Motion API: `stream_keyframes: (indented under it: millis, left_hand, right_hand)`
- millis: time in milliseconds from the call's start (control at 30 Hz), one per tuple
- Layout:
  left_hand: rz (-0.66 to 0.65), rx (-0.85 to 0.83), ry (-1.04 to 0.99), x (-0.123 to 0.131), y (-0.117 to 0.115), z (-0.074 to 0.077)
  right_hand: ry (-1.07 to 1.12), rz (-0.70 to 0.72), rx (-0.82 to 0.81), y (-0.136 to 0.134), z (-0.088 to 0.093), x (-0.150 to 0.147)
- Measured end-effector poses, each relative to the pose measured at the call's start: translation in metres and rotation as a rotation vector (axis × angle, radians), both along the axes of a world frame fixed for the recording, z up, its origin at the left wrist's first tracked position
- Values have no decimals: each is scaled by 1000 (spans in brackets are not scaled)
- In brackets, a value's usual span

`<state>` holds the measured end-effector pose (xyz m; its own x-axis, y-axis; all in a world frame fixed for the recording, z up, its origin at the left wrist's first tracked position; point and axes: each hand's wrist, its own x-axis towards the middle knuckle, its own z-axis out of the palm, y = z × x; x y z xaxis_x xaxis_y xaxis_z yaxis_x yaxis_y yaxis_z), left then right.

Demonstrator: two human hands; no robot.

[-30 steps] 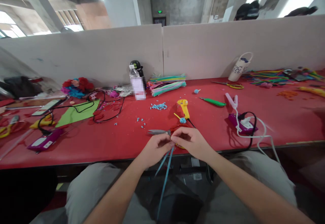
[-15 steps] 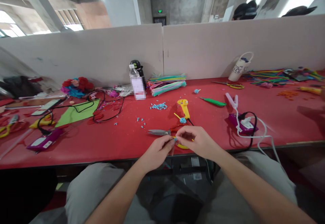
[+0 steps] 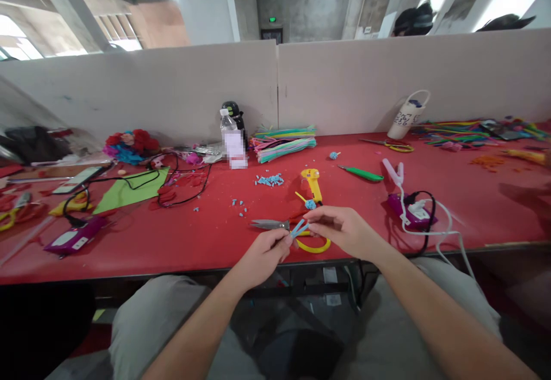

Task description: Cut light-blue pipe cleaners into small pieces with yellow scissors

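Observation:
A light blue pipe cleaner (image 3: pixel 298 229), doubled into two thin strands, is pinched at its lower end by my left hand (image 3: pixel 267 254). The fingertips of my right hand (image 3: pixel 338 228) close on its upper end, and the two strands spread slightly there. Under my hands lie scissors (image 3: pixel 269 225), blades pointing left and yellow-and-red handles partly covered by my fingers. Just beyond my right fingertips a small blue ball (image 3: pixel 310 204) on a yellow stick rests against a yellow glue gun (image 3: pixel 313 185).
Cut blue pieces (image 3: pixel 270 180) are heaped mid-table, near bundled pipe cleaners (image 3: pixel 284 144). To the right are a green-handled cutter (image 3: pixel 364 173) and a purple power block (image 3: pixel 413 210) with cables. A bottle (image 3: pixel 232 142) stands at the back; green paper (image 3: pixel 133 190) lies left.
The blue strand, mostly hidden between my fingers before, now shows as two longer strands. My right hand has drawn slightly away, uncovering more of the scissors' yellow handle.

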<state>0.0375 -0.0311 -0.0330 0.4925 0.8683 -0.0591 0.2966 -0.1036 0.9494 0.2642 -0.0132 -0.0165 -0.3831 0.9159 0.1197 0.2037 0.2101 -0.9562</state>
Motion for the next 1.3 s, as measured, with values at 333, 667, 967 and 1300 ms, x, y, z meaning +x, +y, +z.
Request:
stream_keyframes:
  millis: [333, 667, 967, 1300]
  left_hand:
    - [-58, -51, 38, -2, -2, 8]
    - [-44, 10, 68, -1, -3, 9]
    - [35, 151, 139, -5, -1, 13]
    - [338, 426, 559, -77, 55, 65]
  right_hand:
    - [-80, 34, 68, -2, -4, -6]
    - [-77, 11, 47, -5, 0, -9]
    - [-112, -7, 148, -5, -5, -13]
    - [-671, -63, 339, 7, -18, -2]
